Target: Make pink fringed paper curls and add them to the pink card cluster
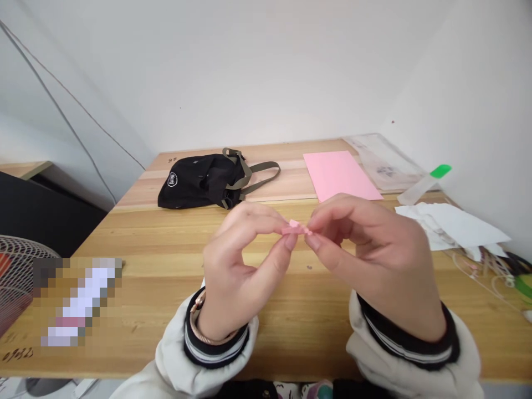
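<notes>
A small folded piece of pink paper [294, 228] is held up over the middle of the table, between my two hands. My left hand [245, 260] pinches its left end between thumb and forefinger. At the right end, the thumb and forefinger of my right hand [369, 249] are closed on its narrow tip. The fingertips cover parts of the paper, so its full shape is hidden. Beyond my right hand, a flat pink sheet [343, 174] lies on the table.
A black bag [195, 180] with straps lies at the back left of the wooden table [166, 310]. White papers [461, 224], a green-capped translucent item [424, 185] and cables [494, 271] lie on the right. A fan [20, 277] stands at the left edge.
</notes>
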`<state>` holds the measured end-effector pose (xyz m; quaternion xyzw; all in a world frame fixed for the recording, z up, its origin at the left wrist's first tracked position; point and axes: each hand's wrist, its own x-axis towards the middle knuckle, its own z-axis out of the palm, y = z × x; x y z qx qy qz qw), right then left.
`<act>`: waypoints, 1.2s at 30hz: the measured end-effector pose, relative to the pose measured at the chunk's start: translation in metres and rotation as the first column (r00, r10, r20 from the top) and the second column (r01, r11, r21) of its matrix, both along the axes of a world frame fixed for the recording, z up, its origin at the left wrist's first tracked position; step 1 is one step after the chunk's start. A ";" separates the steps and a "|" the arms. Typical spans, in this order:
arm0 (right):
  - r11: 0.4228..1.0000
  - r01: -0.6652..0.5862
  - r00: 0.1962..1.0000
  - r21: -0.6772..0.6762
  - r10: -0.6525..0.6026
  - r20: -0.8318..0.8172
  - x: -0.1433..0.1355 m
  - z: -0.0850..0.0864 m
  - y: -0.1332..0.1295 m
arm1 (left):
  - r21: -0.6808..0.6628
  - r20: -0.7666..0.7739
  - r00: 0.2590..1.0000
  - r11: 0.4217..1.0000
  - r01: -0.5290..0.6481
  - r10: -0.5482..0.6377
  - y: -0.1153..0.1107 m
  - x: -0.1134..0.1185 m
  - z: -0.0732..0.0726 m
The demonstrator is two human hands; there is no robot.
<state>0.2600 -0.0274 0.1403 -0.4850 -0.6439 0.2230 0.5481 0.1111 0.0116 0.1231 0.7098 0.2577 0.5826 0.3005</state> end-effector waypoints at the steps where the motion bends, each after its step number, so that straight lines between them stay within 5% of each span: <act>1: 1.000 0.004 1.000 -0.001 -0.004 -0.007 0.000 0.000 0.000 | -0.056 0.037 0.999 0.998 0.030 -0.028 0.001 0.000 -0.001; 5: 0.998 -0.044 0.999 -0.040 0.043 -0.029 -0.002 -0.001 0.000 | -0.290 0.214 0.963 0.930 0.224 -0.165 0.003 0.001 -0.002; 10: 0.995 -0.072 0.993 -0.072 0.065 -0.094 -0.008 -0.003 0.002 | -0.390 0.335 0.913 0.848 0.360 -0.234 0.003 0.002 -0.003; 28: 0.997 0.024 0.983 -0.073 -0.036 -0.178 -0.013 -0.006 0.003 | -0.388 0.362 0.907 0.850 0.357 -0.216 0.002 0.007 -0.002; 36: 0.992 -0.045 0.986 -0.119 0.024 -0.166 -0.011 -0.004 0.004 | -0.416 0.375 0.903 0.832 0.367 -0.211 -0.002 0.006 -0.001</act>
